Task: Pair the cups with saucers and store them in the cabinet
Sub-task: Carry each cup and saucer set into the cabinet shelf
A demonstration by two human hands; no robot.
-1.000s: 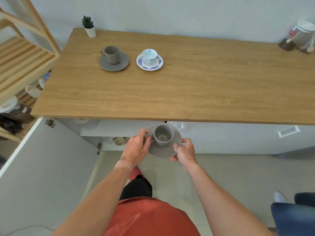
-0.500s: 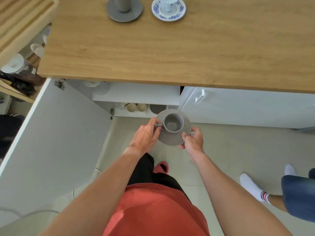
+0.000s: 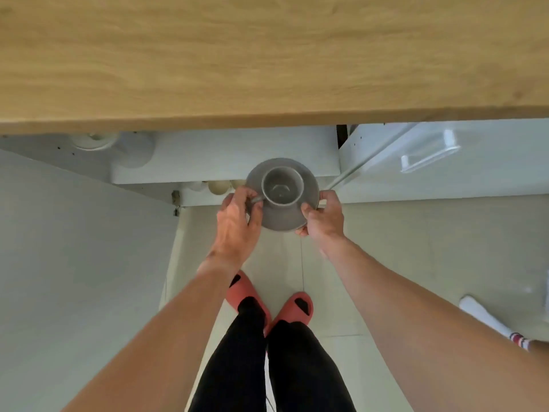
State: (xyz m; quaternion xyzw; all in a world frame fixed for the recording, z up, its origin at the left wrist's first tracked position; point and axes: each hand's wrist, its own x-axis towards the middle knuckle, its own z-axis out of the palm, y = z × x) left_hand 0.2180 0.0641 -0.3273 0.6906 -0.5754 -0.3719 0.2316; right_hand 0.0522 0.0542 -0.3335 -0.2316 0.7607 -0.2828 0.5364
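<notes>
A grey cup [image 3: 282, 187] stands upright on a grey saucer [image 3: 279, 217], held in the air below the wooden countertop [image 3: 267, 60] and in front of the open white cabinet [image 3: 225, 162]. My left hand [image 3: 239, 224] pinches the cup's handle and holds the saucer's left rim. My right hand [image 3: 323, 215] grips the saucer's right rim. Pale cups [image 3: 219, 185] show on a lower cabinet shelf just left of the saucer. The other cups and saucers on the countertop are out of view.
The open left cabinet door [image 3: 74, 263] stands wide at my left. A second white door with a handle [image 3: 427, 157] is ajar at the right. A white dish [image 3: 95, 141] sits on the upper shelf. Another person's socked foot [image 3: 490, 321] is at far right.
My view has tilted down and the two cup sets on the countertop have left it. Both hands have carried the grey cup and saucer lower and closer to the cabinet opening.
</notes>
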